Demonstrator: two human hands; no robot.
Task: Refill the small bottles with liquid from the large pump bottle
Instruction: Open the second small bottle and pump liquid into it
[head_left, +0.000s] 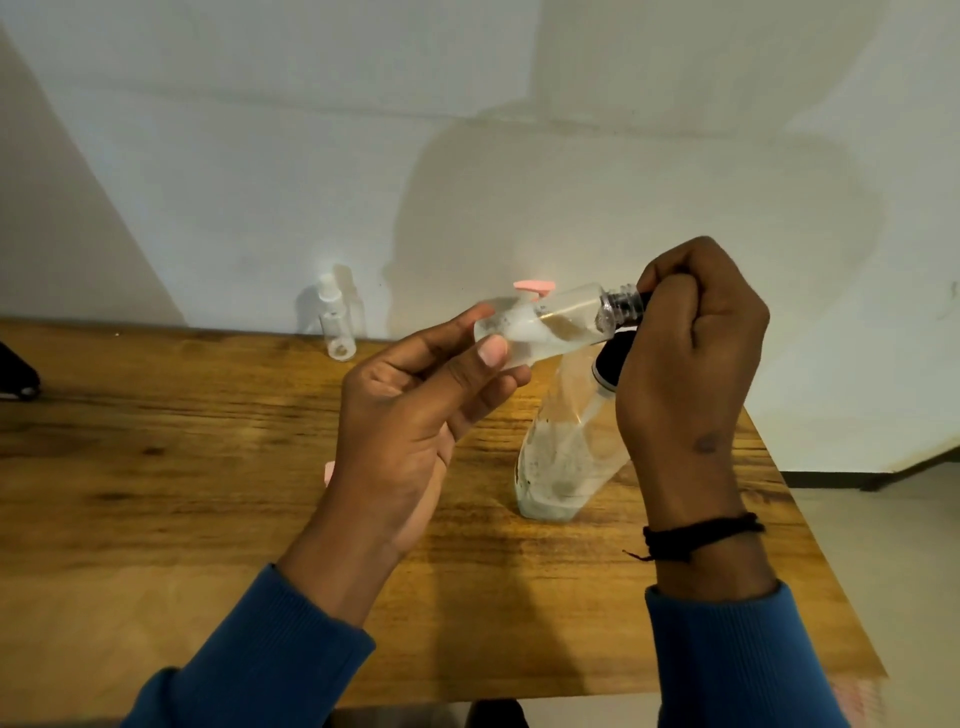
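A small bottle (545, 327) is held on its side above the table (208, 467), between the left hand (415, 415) and the right hand (691, 364). The large bottle (566, 452) is stood on the table below it, just left of the right hand. Another small bottle (337, 322) is stood beyond the left hand, against the wall (467, 130).

Clear small bottle (545, 325), sideways, uncapped

left hand (415, 410): raised, palm up, thumb and fingers pinch | right hand (691, 358): raised, fingers curled tight in a grip | both forearms in blue sleeves
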